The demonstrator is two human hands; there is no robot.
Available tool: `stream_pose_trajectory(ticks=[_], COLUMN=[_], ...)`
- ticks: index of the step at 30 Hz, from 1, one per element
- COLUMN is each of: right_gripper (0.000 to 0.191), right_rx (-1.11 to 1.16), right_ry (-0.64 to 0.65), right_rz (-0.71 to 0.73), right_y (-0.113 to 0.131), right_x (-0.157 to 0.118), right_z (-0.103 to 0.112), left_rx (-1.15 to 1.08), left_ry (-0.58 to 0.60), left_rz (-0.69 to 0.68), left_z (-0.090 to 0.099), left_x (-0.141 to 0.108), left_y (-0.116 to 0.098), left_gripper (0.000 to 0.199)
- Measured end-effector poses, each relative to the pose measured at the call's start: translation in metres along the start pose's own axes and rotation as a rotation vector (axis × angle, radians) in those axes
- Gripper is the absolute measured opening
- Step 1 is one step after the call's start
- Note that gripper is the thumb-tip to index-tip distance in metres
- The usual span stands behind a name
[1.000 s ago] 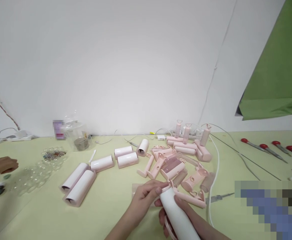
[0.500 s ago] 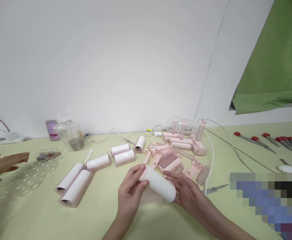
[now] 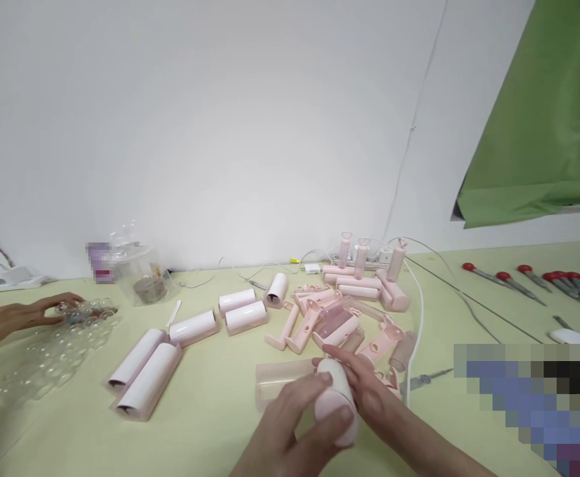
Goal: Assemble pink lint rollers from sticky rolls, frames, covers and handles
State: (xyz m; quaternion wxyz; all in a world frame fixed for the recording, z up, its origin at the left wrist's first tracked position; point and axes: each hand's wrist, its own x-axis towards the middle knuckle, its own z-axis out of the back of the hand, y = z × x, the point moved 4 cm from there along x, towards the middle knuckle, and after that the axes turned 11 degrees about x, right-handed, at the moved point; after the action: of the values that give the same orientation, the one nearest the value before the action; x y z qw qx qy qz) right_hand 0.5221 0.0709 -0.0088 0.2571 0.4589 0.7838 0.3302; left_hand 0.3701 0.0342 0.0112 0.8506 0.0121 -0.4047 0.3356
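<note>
A white sticky-paper roll is between my two hands, close to the table's front. My left hand is closed around its near end, thumb and finger on the pale pink rim. Along the roll's far right side lies my right hand, its fingers bent against it and partly hidden. Just behind my left hand, a clear pinkish cover rests on the table. Beyond it spreads a pile of pink plastic holder parts, some with handles.
Several white rolls in clear covers lie to the left. Three small pink-capped cylinders stand at the back. Red-handled tools, a white cable and a screwdriver are right. Another person's hand touches bubble wrap.
The roll has swung from lying crosswise to pointing its end toward me, and moved slightly right and down. My left hand has shifted onto that near end. The other person's hand reached farther right.
</note>
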Motion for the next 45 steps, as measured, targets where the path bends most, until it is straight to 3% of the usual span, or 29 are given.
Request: stream_pose_trajectory(ticks=[4, 7, 9, 11, 14, 17, 20, 24, 28, 32, 36, 40, 42, 45], right_gripper=[0.107, 0.112, 0.102, 0.097, 0.097, 0.093, 0.087, 0.083, 0.081, 0.081, 0.078, 0.074, 0.074, 0.075], right_rx=[-0.389, -0.558, -0.586, -0.595, -0.628, -0.619, -0.543, -0.519, -0.457, -0.434, -0.489, -0.573, -0.594, -0.620], right_ry=[0.156, 0.106, 0.047, -0.023, -0.173, -0.238, -0.217, -0.212, -0.218, -0.222, -0.210, -0.191, -0.180, -0.163], right_rz=[0.129, 0.172, 0.215, 0.302, 0.469, 0.546, 0.580, 0.614, 0.613, 0.605, 0.552, 0.491, 0.488, 0.518], right_y=[0.005, 0.007, 0.010, 0.014, 0.023, 0.029, 0.031, 0.033, 0.031, 0.031, 0.031, 0.026, 0.022, 0.019], right_x=[-0.008, -0.012, -0.012, -0.012, -0.012, -0.012, -0.011, -0.013, -0.014, -0.013, -0.012, -0.010, -0.010, -0.008], right_z=[0.002, 0.002, 0.000, -0.003, -0.007, -0.008, -0.008, -0.010, -0.010, -0.010, -0.008, -0.007, -0.007, -0.004], left_rx=[-0.055, -0.136, -0.193, -0.197, -0.062, 0.204, 0.289, 0.325, 0.330, 0.277, 0.190, 0.125, 0.133, 0.143], left_ry=[0.061, 0.044, 0.005, 0.003, 0.130, 0.422, 0.546, 0.609, 0.563, 0.454, 0.333, 0.330, 0.355, 0.430], left_rz=[-0.103, -0.171, -0.084, 0.141, 0.467, 0.406, 0.388, 0.459, 0.532, 0.553, 0.514, 0.514, 0.518, 0.518], left_z=[-0.009, -0.013, -0.010, -0.005, -0.001, -0.017, -0.043, -0.068, -0.074, -0.065, -0.026, 0.010, 0.009, -0.018], left_x=[-0.002, -0.003, 0.000, 0.010, 0.038, 0.077, 0.099, 0.097, 0.088, 0.087, 0.073, 0.052, 0.052, 0.069], left_y=[-0.007, -0.006, 0.003, 0.019, 0.047, 0.063, 0.077, 0.090, 0.095, 0.093, 0.090, 0.089, 0.087, 0.084], left_gripper=[0.041, 0.052, 0.068, 0.072, 0.030, 0.024, 0.020, 0.026, 0.039, 0.043, 0.033, 0.029, 0.026, 0.019])
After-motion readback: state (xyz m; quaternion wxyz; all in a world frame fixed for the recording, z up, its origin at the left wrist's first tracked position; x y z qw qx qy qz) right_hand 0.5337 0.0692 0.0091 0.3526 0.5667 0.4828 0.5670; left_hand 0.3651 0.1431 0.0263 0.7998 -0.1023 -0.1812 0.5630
